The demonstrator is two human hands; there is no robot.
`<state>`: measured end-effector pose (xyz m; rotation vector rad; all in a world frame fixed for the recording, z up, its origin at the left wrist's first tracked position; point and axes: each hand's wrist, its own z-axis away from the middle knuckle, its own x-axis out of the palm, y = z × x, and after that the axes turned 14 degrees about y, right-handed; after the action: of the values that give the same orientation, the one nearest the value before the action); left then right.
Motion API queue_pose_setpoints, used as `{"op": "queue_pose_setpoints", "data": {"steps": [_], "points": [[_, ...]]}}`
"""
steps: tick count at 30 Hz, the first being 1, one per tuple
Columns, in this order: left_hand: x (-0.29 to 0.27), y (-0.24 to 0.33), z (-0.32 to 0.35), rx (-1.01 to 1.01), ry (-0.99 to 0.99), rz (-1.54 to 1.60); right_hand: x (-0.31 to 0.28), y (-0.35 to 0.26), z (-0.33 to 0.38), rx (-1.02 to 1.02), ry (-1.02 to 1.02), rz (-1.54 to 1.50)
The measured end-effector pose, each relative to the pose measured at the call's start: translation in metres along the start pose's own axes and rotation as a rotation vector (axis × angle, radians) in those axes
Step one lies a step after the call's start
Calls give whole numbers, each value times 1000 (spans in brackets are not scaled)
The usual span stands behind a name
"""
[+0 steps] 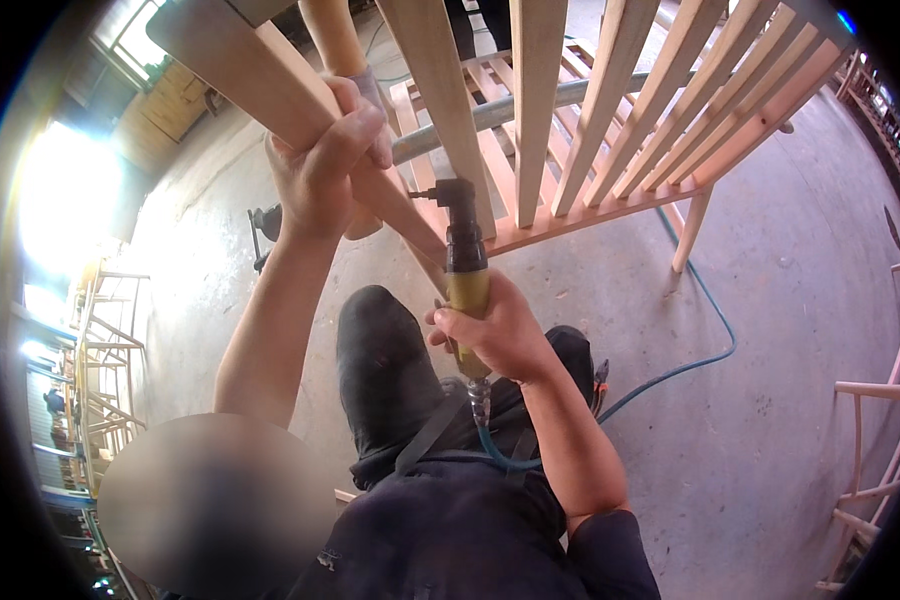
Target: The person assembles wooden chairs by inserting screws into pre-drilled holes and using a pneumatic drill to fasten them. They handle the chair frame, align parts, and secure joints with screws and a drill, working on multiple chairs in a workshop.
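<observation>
My right hand (495, 325) is closed round a yellow-green air-powered angle drill (467, 285) with a black right-angle head. Its thin bit points left, close beside a pale wooden post (255, 85) of a slatted frame. Whether the bit touches wood I cannot tell. My left hand (325, 160) grips this post higher up, with the thumb across its near face. To the right, several upright slats (535, 110) run down into a long bottom rail (590, 222). A teal air hose (660, 375) leaves the drill's lower end and curves off to the right.
Behind the slats lies a slatted panel (495, 80) with a grey tube (560, 93) across it. Dark-clothed legs (485, 25) stand at the far side. Wooden frames (110, 345) line the left, and more frame parts (875, 390) stand at right on the concrete floor (770, 290).
</observation>
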<state>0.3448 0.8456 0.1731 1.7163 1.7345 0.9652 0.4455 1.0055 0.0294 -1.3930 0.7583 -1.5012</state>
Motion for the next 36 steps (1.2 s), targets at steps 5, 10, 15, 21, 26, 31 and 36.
{"op": "queue_pose_setpoints", "data": {"steps": [5, 10, 15, 21, 26, 31, 36], "points": [[-3, -3, -1, 5, -7, 9, -4, -9, -2, -129, 83, 243], [-1, -2, 0, -17, 5, 21, -11, -10, -9, -163, 49, 329], [-9, -9, -7, -52, -99, 151, -9, -3, -13, -91, -37, 178], [-11, -11, -8, -62, -125, 157, -12, -13, -10, 13, -54, 238], [-11, -9, -7, -38, -111, 122, -14, -19, -9, -12, -73, 269], [-9, -9, -7, -44, -101, 133, -11, -24, -6, -41, -57, 305], [-8, -9, -5, -61, -69, 132, -11, -21, -6, -52, -53, 271]]}}
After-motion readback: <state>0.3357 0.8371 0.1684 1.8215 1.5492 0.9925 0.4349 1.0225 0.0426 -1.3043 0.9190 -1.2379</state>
